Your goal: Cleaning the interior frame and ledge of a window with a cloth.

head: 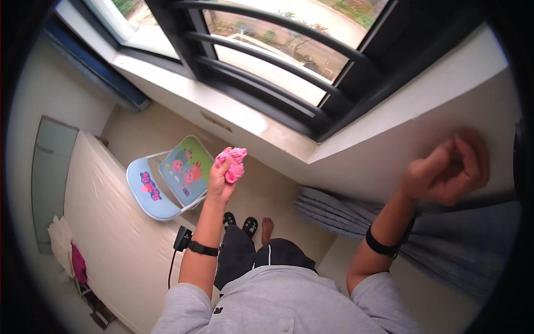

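My left hand (221, 179) grips a crumpled pink cloth (234, 163) in front of me, beside a child's folding chair (183, 171) with cartoon pictures on its seat and backrest. On the right, my right hand (452, 169) is raised near the wall with its fingers curled; it is slightly blurred, and nothing shows in it. Beyond both hands lies a window (283, 46) with dark horizontal bars and a pale sill (233, 108). A dark band is strapped round each forearm, the left one carrying a small black box with a cable.
A bed or mattress with a pale cover (112, 217) lies at the left, with clothes (62, 246) at its far edge. A blue-grey curtain (333, 211) hangs at the right and a blue one (96, 67) at the upper left. Black slippers (250, 226) are on the floor.
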The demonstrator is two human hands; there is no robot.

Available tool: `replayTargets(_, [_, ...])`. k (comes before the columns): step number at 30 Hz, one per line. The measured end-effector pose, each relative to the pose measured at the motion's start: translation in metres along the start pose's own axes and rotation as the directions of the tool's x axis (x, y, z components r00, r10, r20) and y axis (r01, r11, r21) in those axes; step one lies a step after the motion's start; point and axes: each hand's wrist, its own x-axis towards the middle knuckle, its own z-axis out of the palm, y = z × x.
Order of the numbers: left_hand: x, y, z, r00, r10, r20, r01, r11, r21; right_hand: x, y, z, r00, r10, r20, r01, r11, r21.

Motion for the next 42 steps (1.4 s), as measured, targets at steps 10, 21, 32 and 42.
replayTargets(10, [-0.208, 0.066, -0.146, 0.932, 0.126, -0.341, -0.112, 0.992, 0.061, -0.003, 0.017, -0.007, 0.992, -0.124, -0.032, 0.120, 0.987, -0.106])
replayTargets(21, [-0.276, 0.062, -0.145, 0.883, 0.199, -0.425, -0.235, 0.971, -0.033, 0.001, -0.001, 0.006, 0.992, -0.024, -0.120, 0.019, 0.999, -0.044])
replayTargets(32, [-0.192, 0.113, -0.146, 0.985, 0.050, -0.164, -0.060, 0.997, -0.052, 0.013, -0.029, -0.004, 0.991, 0.129, -0.032, -0.130, 0.992, 0.001])
replayTargets(42, [-0.033, 0.142, -0.089, 0.878, -0.432, 0.208, 0.412, 0.901, 0.133, -0.036, -0.189, -0.093, 0.566, 0.384, 0.730, -0.435, 0.891, -0.131])
